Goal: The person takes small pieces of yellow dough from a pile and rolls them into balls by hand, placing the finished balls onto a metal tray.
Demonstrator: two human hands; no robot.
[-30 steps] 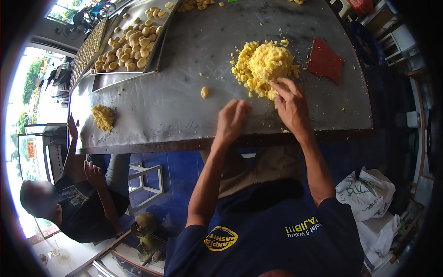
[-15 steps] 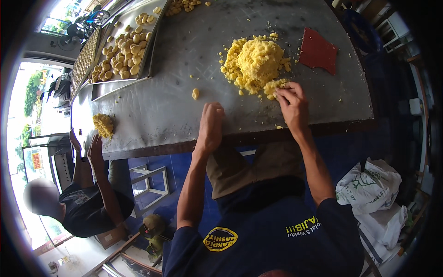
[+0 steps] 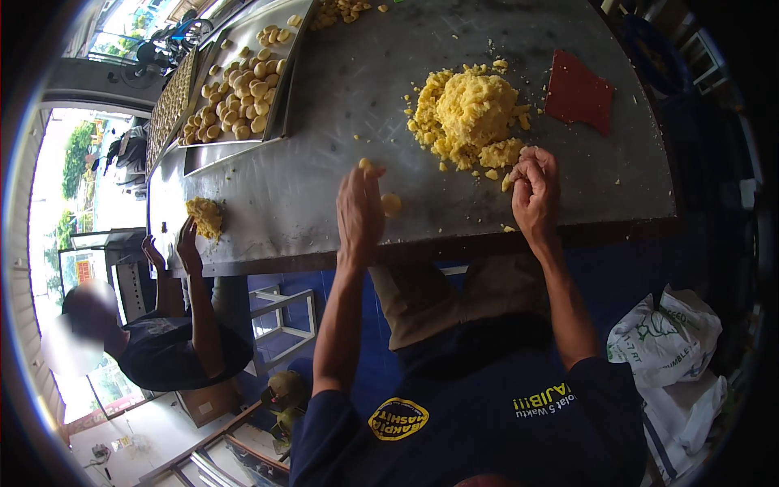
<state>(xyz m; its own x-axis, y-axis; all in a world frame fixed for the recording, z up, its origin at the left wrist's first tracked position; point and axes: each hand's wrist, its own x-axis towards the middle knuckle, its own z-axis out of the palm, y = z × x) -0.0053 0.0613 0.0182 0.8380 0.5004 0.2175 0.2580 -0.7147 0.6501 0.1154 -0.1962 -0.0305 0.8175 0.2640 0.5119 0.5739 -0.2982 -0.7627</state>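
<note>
A heap of yellow crumbly paste (image 3: 475,109) lies on the grey metal table (image 3: 324,105), loose crumbs around it. At its near right edge is my right hand (image 3: 537,199), fingers curled in, a bit of the paste showing at the fingertips. My left hand (image 3: 359,215) is at the table's near side, with its fingers stretched out. Close to its fingertips lies a small yellow dough piece (image 3: 365,164). A rounder pale yellow dough ball (image 3: 391,204) sits right beside the palm; whether it touches the hand I cannot tell.
A flat red piece (image 3: 578,93) lies right of the heap. Far left, a tray (image 3: 280,114) holds many dough balls, with more pieces (image 3: 341,12) behind. At the left, a co-worker's hands (image 3: 188,245) are by a smaller yellow heap (image 3: 204,217). White sacks (image 3: 669,337) stand lower right.
My left hand has unfolded from a closed shape, and a dough ball now shows beside it. My right hand has drawn slightly back from the heap, fingers more curled. The view has shifted a little.
</note>
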